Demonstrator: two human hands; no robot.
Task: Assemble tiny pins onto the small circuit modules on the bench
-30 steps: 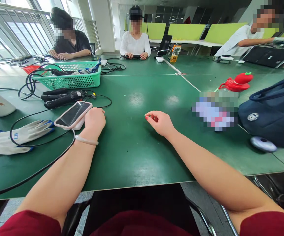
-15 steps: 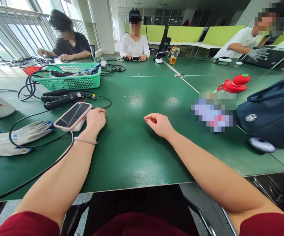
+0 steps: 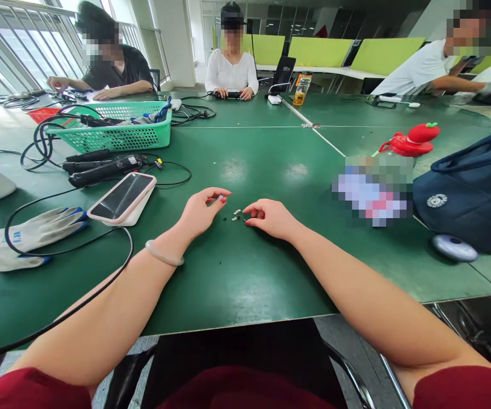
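Observation:
Several tiny metallic and dark pieces (image 3: 236, 215) lie on the green table (image 3: 236, 272) between my hands. My left hand (image 3: 200, 213) is just left of them, its thumb and fingertips closed around a small whitish piece (image 3: 221, 197) too small to identify. On the other side, my right hand (image 3: 273, 218) rests by the pieces with thumb and index finger apart and nothing visible between them. Its other fingers curl under and are partly hidden.
Left of me are a phone (image 3: 122, 197) on a white box, work gloves (image 3: 28, 238), a looping black cable, black handheld devices (image 3: 104, 168) and a green basket (image 3: 113, 138). A red-lidded bottle (image 3: 407, 146) and navy bag (image 3: 469, 193) stand right. People sit across the table.
My left hand has moved right, from beside the phone to near my right hand. The tiny pieces now show on the table, and my right thumb and index finger have parted.

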